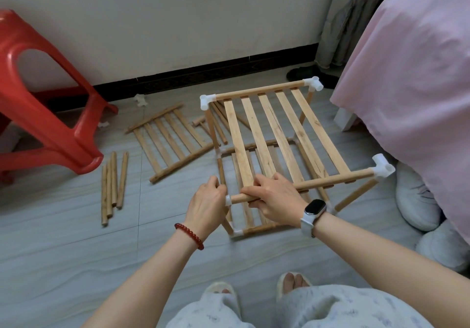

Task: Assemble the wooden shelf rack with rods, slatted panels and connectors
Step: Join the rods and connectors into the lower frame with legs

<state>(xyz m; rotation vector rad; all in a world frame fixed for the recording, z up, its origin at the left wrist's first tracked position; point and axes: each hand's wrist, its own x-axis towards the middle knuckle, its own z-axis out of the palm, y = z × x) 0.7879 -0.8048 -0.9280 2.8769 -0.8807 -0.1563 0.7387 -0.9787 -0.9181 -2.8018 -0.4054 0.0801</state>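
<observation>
Grey floor tiles run to a white wall with a dark skirting, and the loose parts lie spread on them, apparently kept within reach. At far left a red plastic stool stands cut off by the frame edge. Beside its foot lie loose rods, side by side, likely waiting as uprights for another tier. Two small white connectors sit near the skirting, too small to read their shape. Next lies a spare slatted panel flat on the floor. The left hand curls around the near-left corner connector, which it mostly hides, probably steadying it. The right hand wraps the front rod of the top panel, fingers closed round it, seemingly pushing the rod end into that connector; whether it is fully seated I cannot tell. The shelf rack stands on the floor between the spare panel and a pink bedcover, with a lower panel only partly visible through the slats. White slippers peek from beneath the cover.
</observation>
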